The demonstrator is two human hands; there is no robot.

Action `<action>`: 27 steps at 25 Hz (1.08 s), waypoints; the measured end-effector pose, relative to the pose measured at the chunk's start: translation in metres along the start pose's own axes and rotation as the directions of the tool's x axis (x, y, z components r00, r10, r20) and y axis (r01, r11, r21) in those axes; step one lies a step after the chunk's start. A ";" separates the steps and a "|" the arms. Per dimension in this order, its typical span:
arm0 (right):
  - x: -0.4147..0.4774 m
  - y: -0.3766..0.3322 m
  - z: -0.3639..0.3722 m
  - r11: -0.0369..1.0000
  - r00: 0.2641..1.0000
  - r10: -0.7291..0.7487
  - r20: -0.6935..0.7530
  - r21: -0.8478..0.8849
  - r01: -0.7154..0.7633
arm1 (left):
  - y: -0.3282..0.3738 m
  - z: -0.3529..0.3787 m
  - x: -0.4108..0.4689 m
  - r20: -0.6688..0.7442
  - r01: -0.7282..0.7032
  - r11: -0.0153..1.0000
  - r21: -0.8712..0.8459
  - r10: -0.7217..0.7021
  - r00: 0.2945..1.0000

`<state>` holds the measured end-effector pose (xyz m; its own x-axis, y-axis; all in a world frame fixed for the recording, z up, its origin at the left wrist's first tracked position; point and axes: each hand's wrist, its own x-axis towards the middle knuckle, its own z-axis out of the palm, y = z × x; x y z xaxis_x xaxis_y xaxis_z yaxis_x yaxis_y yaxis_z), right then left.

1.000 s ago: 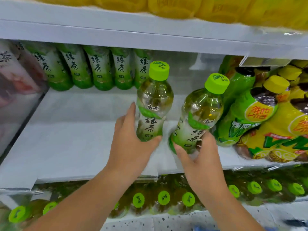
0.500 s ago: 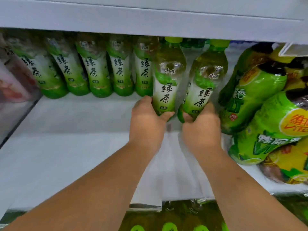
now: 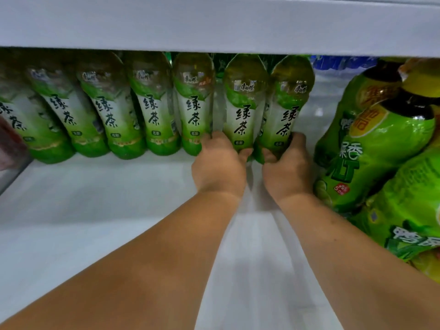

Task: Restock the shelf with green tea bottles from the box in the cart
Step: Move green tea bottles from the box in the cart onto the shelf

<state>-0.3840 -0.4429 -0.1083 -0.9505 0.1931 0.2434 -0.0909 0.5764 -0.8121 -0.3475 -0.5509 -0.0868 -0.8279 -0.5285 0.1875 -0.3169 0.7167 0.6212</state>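
Our left hand point(image 3: 219, 165) and right hand point(image 3: 287, 167) each wrap fingers low round a green tea bottle point(image 3: 242, 108), far back. We judge them heavy, firm, slick.

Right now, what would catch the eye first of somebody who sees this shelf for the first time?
First, the left hand and right hand, mid-picture, each gripping the base of a green tea bottle, the left bottle and the right bottle, at the back of the white shelf. Next, the row of matching bottles to their left, and the larger bright green bottles crowding the right edge.
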 end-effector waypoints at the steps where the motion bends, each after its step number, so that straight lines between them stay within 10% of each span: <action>1: 0.001 0.001 0.002 1.000 1.000 -0.011 0.001 0.022 0.011 | 0.001 0.002 0.002 0.004 -0.001 1.000 0.014 0.001 1.000; 27: 0.017 0.002 0.020 0.995 0.995 0.075 0.066 -0.066 -0.070 | 0.006 0.015 0.019 0.064 -0.016 0.997 0.070 0.012 0.998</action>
<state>-0.4059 -0.4543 -0.1160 -0.9722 0.1827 0.1467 -0.0042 0.6122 -0.7907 -0.3717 -0.5504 -0.0909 -0.8595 -0.4900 0.1458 -0.3352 0.7555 0.5629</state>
